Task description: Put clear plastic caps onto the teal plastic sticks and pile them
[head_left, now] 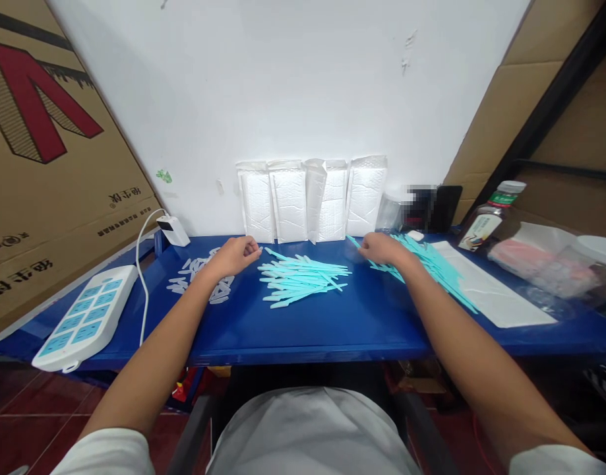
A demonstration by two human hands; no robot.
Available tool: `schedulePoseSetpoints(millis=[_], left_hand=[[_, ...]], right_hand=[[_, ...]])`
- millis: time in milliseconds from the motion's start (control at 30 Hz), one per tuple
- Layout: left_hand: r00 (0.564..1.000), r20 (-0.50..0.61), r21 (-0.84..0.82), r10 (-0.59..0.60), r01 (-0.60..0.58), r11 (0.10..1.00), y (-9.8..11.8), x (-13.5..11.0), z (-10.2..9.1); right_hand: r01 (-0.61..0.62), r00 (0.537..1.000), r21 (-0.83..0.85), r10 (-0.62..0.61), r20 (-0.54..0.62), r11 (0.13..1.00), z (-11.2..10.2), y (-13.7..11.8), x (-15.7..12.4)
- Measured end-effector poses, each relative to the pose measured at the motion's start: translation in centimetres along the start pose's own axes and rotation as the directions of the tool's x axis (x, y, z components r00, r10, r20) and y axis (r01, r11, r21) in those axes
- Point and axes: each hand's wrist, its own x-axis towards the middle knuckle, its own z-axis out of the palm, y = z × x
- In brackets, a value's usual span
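My left hand (pixel 241 254) is closed, fingertips pinched, above the table between two piles. Something small and pale may be at its fingertips, too small to make out. My right hand (pixel 379 248) is closed on a thin teal stick (pixel 353 242), which looks like an eyebrow razor; one end points out to the left. Between the hands lies a pile of teal sticks (pixel 303 277) with paler left ends. Small clear plastic pieces (pixel 222 289), like caps, lie scattered by my left forearm. More teal sticks (pixel 444 274) lie beside and partly behind my right hand.
Several white padded mailers (pixel 290 204) lean on the wall behind the blue table (pixel 303 336). A white power strip (pixel 85 316) and a corded white device (pixel 173 231) are at left. At right are a white sheet (pixel 510 300), a bottle (pixel 490 218) and clear jars (pixel 602 270).
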Motion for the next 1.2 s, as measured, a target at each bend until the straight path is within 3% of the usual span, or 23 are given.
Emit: schedulePoseSetpoints(millis=[67, 167, 300, 400, 733, 1200], left_hand=[[0.998, -0.04, -0.165, 0.041, -0.047, 0.985, 0.9, 0.1, 0.2], [0.996, -0.07, -0.298, 0.059, -0.078, 0.951, 2.2, 0.1, 0.4], [0.997, -0.048, -0.399, 0.064, -0.078, 0.913, 3.3, 0.0, 0.9], [0.998, -0.013, -0.462, 0.064, -0.063, 0.885, 4.0, -0.2, 1.2], [0.998, -0.008, -0.495, 0.059, -0.056, 0.867, 5.7, -0.5, 2.3], [0.998, -0.045, -0.485, 0.049, -0.065, 0.872, 5.6, -0.5, 1.9]], right_hand=[[0.112, 0.993, 0.223, -0.098, -0.073, 0.968, -0.1, -0.8, -0.4], [0.339, 0.939, 0.482, -0.261, -0.224, 0.808, -0.2, -2.2, -1.1], [0.545, 0.838, 0.563, -0.405, -0.365, 0.621, 0.2, -4.4, -1.8], [0.566, 0.82, 0.612, -0.455, -0.348, 0.553, 0.7, -5.6, -2.1], [0.541, 0.818, 0.662, -0.508, -0.27, 0.519, 1.0, -6.9, -2.9], [0.596, 0.797, 0.573, -0.5, -0.339, 0.563, 0.2, -6.7, -3.2]])
